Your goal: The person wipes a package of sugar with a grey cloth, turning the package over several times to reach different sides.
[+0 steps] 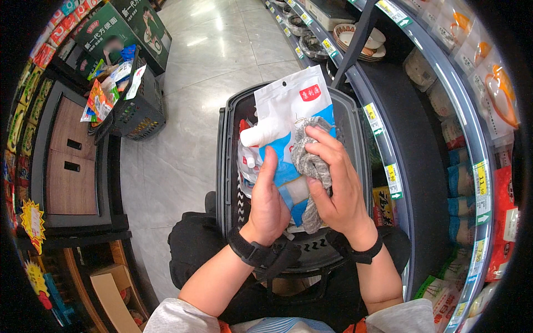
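In the middle of the head view, my left hand holds a white-and-blue plastic pouch by its lower left side, thumb upright and the other fingers mostly hidden. A thick white, cap-like piece sticks out at the pouch's left edge. My right hand grips a crumpled grey cloth and presses it on the pouch's right side. One end of the cloth hangs below the palm. Under both hands stands a black plastic basket, with more white pouches partly showing at its left.
Price-tagged shelving runs close along the right, with stacked bowls and packaged goods. On the left, a dark basket full of snack packets stands on grey floor tiles, near wooden cabinet doors and green cartons.
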Demonstrator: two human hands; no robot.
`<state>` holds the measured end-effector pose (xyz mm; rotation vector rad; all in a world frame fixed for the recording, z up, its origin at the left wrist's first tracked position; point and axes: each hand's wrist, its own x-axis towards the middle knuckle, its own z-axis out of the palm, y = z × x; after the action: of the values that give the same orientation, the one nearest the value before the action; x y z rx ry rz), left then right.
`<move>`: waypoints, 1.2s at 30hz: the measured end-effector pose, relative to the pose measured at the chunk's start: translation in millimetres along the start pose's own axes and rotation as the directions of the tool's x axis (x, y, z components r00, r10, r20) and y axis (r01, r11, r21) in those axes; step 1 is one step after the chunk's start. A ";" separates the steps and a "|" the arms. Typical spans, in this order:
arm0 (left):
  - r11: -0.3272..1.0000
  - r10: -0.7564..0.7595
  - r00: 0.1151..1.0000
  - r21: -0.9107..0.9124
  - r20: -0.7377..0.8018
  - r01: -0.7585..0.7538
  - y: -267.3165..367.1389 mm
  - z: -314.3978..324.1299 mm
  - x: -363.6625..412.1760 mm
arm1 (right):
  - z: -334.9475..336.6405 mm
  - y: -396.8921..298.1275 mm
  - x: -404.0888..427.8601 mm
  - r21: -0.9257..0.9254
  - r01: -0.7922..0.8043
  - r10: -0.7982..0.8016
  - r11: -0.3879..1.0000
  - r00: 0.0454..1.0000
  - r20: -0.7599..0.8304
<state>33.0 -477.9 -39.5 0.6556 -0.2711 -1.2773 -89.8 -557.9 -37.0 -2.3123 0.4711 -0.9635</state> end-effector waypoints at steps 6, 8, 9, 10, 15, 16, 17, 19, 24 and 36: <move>0.999 0.029 1.000 0.022 0.000 -0.029 -0.9 -1.6 -1.2 | 1.0 -0.6 0.2 -0.005 0.020 -0.020 1.000 1.000 -0.003; 0.999 0.031 0.999 0.017 -0.008 -0.031 -0.5 -1.9 -1.4 | 1.7 0.2 -0.6 -0.005 0.020 -0.020 1.000 1.000 -0.004; 1.000 0.021 1.000 0.009 -0.002 -0.021 0.4 -1.7 -1.7 | 1.9 0.5 -0.8 -0.005 0.019 -0.019 1.000 1.000 -0.005; 1.000 0.011 1.000 0.001 0.005 -0.011 1.2 -1.4 -2.0 | 1.8 0.5 -0.8 -0.004 0.019 -0.019 1.000 1.000 -0.005; 1.000 0.018 1.000 0.012 0.007 -0.018 1.5 0.8 -2.7 | 1.3 0.8 -0.4 0.000 0.020 -0.020 1.000 1.000 -0.016; 1.000 0.019 1.000 0.010 0.004 -0.019 1.2 0.8 -2.6 | 1.3 0.8 -0.6 0.000 0.020 -0.020 1.000 1.000 -0.016; 1.000 0.019 1.000 0.010 0.004 -0.019 0.7 0.2 -2.4 | 1.7 1.0 -1.0 -0.002 0.019 -0.019 1.000 1.000 -0.023; 1.000 0.004 1.000 0.003 0.003 -0.004 -0.1 -0.8 -2.0 | 2.1 1.4 -1.4 -0.004 0.018 -0.018 1.000 0.999 -0.030; 1.000 -0.007 1.000 0.020 0.027 0.006 1.4 2.5 -4.8 | 1.0 2.2 -1.5 -0.042 0.032 -0.035 0.999 0.997 -0.069; 1.000 -0.023 0.998 0.006 0.056 0.023 0.7 2.2 -4.9 | -1.3 3.4 -2.0 -0.066 0.010 -0.019 0.998 0.991 -0.132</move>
<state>31.0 -473.8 -36.6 0.6302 -0.3138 -1.3186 -92.4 -559.9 -39.4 -2.3213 0.5481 -1.1292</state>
